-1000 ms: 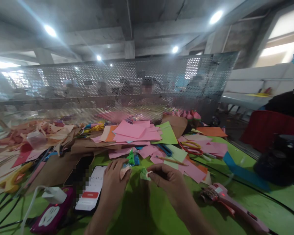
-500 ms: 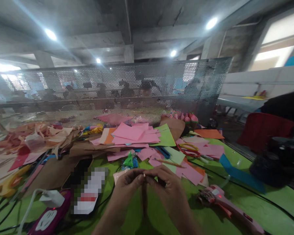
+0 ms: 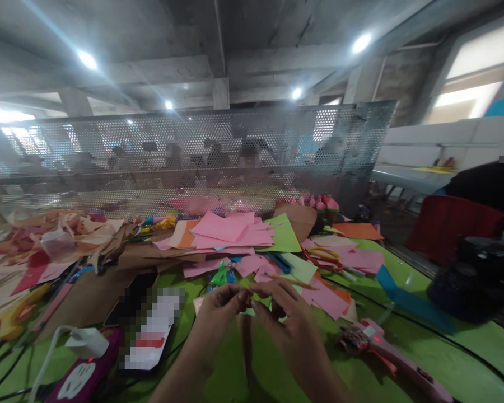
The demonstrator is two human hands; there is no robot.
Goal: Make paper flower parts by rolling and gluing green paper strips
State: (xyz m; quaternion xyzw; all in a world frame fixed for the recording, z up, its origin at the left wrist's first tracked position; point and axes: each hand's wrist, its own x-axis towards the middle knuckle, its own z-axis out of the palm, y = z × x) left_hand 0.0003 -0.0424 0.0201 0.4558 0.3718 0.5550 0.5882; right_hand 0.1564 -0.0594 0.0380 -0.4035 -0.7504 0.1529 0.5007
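Observation:
My left hand (image 3: 223, 308) and my right hand (image 3: 283, 310) meet fingertip to fingertip above the green table (image 3: 218, 369). Both are closed in a pinch round something tiny and pale, too small to name. Just beyond the left fingers lies a bright green and blue piece (image 3: 222, 274) in clear plastic. A pencil (image 3: 292, 281) rests on pink paper past the right hand. To the right, a pink glue gun (image 3: 386, 347) lies on its side with a red light on it.
Stacked pink paper (image 3: 231, 229) lies behind the hands, with scissors (image 3: 325, 256) and a blue cutter (image 3: 279, 262) near it. At left are a phone (image 3: 153, 330), a purple power socket (image 3: 84, 372) and paper scraps (image 3: 79, 229). A perforated metal screen (image 3: 193, 162) stands behind. A black cable crosses the right side.
My right fingers have shifted and spread slightly at the pinch, and the pale bit between the fingertips is now less visible. The things on the table have stayed put.

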